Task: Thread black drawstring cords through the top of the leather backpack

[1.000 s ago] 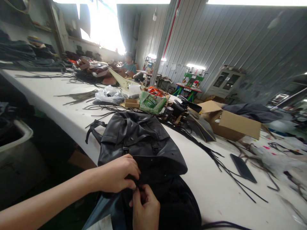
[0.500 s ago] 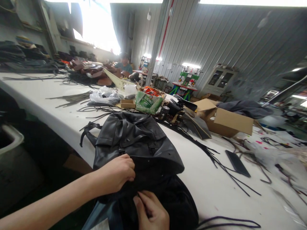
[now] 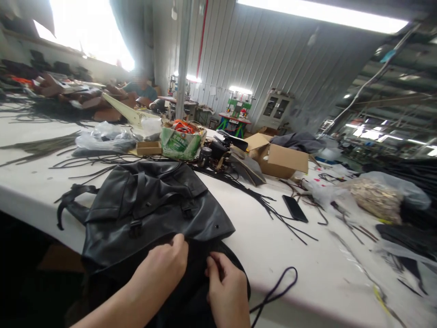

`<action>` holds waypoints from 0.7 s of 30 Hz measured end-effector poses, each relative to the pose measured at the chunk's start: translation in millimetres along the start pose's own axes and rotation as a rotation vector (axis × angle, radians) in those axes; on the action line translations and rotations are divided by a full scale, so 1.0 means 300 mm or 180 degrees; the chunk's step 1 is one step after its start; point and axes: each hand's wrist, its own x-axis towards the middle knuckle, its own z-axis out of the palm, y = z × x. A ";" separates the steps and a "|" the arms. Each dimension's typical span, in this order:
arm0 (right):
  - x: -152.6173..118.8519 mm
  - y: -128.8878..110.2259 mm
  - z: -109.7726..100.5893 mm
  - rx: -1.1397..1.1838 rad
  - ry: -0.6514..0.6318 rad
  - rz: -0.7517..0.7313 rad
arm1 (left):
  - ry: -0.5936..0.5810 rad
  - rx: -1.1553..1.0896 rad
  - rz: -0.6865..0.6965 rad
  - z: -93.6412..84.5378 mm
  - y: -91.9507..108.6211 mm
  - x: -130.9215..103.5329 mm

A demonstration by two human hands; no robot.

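Head view, left to right: a heap of loose black straps (image 3: 41, 146) lies at the far left of the white worktop (image 3: 266, 237); one black leather backpack (image 3: 146, 205) lies flat at the near edge, its carry loop hanging past the edge at its left. One left hand (image 3: 160, 273), fingers curled and nearly closed, presses on the lower hem of the backpack's flap; one right hand (image 3: 227, 291), just beside it, pinches the dark fabric below the flap between thumb and forefinger. One black cord (image 3: 276, 291) loops on the worktop near the right hand. Farther back stand one green-printed box (image 3: 179, 143), one brown cardboard box (image 3: 282, 159) and, nearer, one dark phone (image 3: 295, 208) lying flat. One seated co-worker (image 3: 139, 89) is visible at the far end. Risks, as judged: the backpack overhangs the near edge, so a pull toward the body could slide it off; the loose cord could catch the right wrist and drag across the worktop; the pinched fabric could slip, as the hold is narrow.
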 end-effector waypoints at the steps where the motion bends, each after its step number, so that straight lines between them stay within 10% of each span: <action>1: 0.009 -0.007 -0.005 0.0087 -0.0061 0.0103 | -0.0028 -0.0049 0.0011 0.016 0.001 0.003; 21: 0.071 -0.070 -0.037 0.0623 -0.0526 0.0322 | 0.0528 -0.1674 0.0462 0.143 0.037 0.052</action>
